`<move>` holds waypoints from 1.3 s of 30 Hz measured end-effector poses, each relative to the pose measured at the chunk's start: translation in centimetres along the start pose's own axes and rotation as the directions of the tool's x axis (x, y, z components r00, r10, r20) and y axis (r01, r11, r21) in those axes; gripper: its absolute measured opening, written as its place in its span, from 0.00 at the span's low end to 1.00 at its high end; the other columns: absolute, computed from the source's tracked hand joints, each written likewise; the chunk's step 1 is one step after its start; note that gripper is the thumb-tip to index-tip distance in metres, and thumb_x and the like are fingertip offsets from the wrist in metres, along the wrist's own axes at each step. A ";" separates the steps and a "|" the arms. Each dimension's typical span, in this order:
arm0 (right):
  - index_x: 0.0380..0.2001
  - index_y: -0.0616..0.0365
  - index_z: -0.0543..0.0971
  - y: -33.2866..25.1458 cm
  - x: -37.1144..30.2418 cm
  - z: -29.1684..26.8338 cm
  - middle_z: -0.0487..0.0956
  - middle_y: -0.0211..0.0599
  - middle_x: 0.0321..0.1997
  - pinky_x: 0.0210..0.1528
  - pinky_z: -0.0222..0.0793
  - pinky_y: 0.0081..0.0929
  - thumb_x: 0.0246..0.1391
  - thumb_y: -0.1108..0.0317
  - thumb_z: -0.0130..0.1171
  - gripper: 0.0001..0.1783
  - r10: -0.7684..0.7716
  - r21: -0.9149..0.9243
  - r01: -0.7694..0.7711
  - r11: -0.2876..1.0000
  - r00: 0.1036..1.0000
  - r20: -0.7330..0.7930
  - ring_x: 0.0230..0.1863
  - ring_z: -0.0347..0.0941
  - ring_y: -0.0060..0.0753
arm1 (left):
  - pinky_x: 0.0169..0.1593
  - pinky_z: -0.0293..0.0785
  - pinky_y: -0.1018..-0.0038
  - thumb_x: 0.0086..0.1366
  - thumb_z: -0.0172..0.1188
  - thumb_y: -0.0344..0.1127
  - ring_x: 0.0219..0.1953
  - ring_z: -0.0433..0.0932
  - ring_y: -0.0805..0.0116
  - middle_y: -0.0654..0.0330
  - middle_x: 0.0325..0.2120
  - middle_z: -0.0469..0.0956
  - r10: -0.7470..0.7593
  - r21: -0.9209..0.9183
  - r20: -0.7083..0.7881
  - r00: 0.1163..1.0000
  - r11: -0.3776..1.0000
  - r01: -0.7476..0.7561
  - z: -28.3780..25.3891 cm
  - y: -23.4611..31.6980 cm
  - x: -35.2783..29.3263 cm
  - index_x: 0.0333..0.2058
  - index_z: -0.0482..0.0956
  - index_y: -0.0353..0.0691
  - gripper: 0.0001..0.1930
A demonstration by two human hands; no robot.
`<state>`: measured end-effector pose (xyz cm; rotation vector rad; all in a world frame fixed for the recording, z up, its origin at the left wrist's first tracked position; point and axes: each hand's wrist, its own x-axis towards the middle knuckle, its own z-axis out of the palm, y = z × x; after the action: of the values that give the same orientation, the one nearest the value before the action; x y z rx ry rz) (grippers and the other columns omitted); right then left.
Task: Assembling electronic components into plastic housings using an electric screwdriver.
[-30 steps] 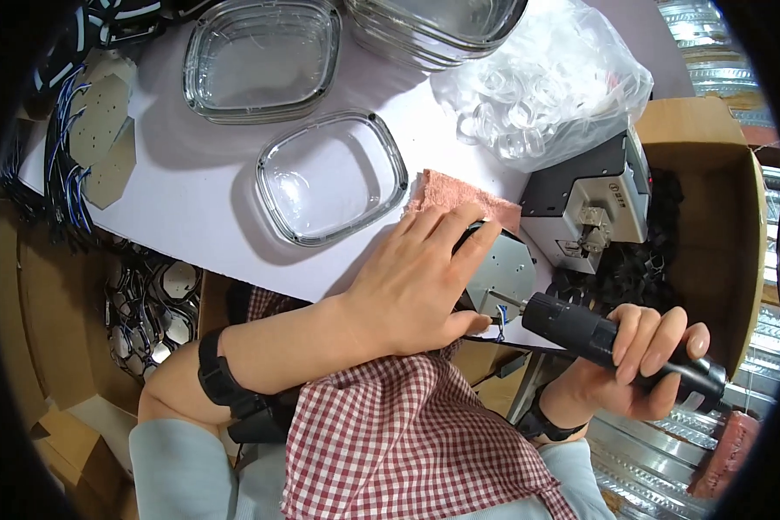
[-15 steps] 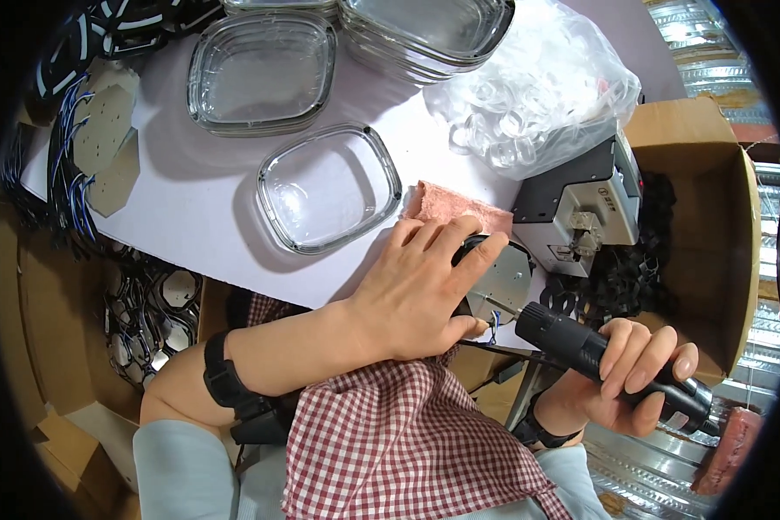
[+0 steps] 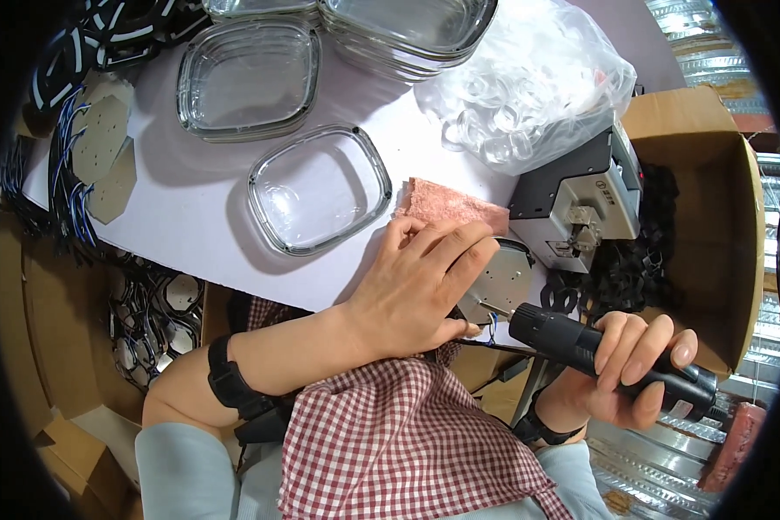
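Observation:
My left hand [image 3: 429,286] is curled over a grey metal plate [image 3: 504,279] at the table's near edge, fingers along its far side and thumb by its near edge. The plate has small holes, a dark rim and short blue wires [image 3: 493,329]. Much of it is hidden under the hand. My right hand [image 3: 637,368] is wrapped around a black electric screwdriver [image 3: 563,342]. Its thin bit points left at the plate, with the tip beside my left thumb; I cannot tell whether it sits on a screw. A pink cloth [image 3: 455,204] lies just beyond my left fingers.
Glass containers with dark rims [image 3: 321,192] stand at the middle and back, some stacked. A clear bag of plastic rings [image 3: 529,95] sits beside a grey boxy machine [image 3: 572,195]. Cardboard boxes flank the table, the right [image 3: 711,234] holding black parts. Wired plates [image 3: 104,152] lie at left.
The screwdriver has shifted slightly left, and less of its bit shows. My left fingers have drawn in a little over the plate. The whole view has shifted slightly.

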<state>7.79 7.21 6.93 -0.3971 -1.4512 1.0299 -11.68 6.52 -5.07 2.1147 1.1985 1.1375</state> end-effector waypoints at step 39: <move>0.44 0.55 0.67 -0.4 2.3 2.3 0.75 0.42 0.30 0.25 0.74 0.27 0.56 0.68 0.65 0.18 0.199 -0.011 -0.200 0.980 0.971 0.132 0.22 0.73 0.33 | 0.55 0.61 0.59 0.50 0.64 0.67 0.50 0.75 0.60 0.57 0.56 0.71 0.041 0.112 -0.002 0.999 0.993 -0.041 0.3 -0.3 0.2 0.58 0.69 0.41 0.44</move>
<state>5.34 7.89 9.03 -0.4882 -1.5508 1.2390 -11.52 6.83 -5.36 2.2308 1.2533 1.1165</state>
